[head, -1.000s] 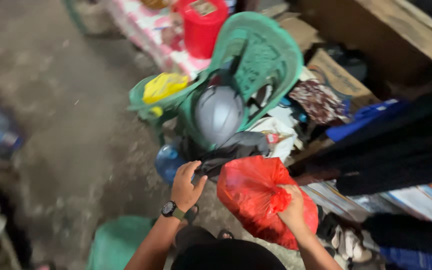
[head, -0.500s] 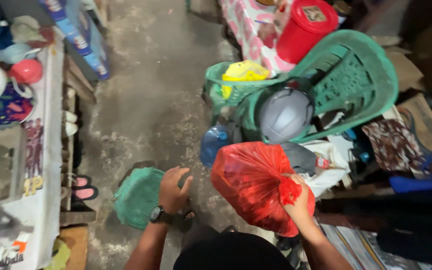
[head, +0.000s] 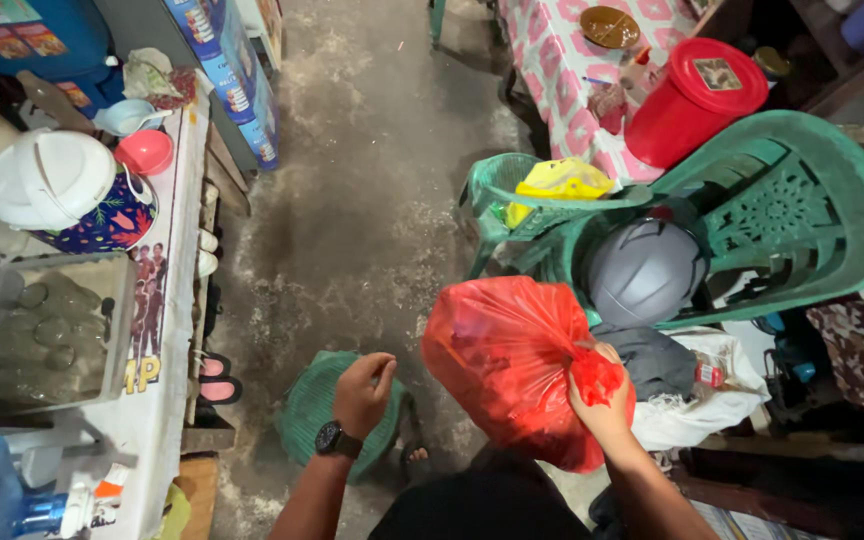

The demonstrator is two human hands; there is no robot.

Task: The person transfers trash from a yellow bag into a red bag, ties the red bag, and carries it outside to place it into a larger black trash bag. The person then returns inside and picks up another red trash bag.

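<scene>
My right hand (head: 600,400) grips the knotted neck of a full red plastic bag (head: 508,350) and holds it up in front of me. My left hand (head: 362,393), with a black watch on the wrist, hovers loosely curled and holds nothing, just left of the bag and above a green woven basket (head: 312,408) on the floor. Behind the bag stands a green plastic chair (head: 782,220) with a grey helmet (head: 644,270) on its seat.
A second green chair (head: 497,190) carries a yellow bag (head: 564,182). A red bucket (head: 694,100) sits on a pink-patterned table (head: 562,80). On the left, a table (head: 157,400) holds a tray of glasses (head: 47,330) and a white-lidded jug (head: 64,190). Bare concrete floor (head: 352,180) runs between.
The view has swung left, revealing the left-hand table. My left hand moved away from the dark cloth by the helmet to above the green basket. My right hand kept hold of the red bag.
</scene>
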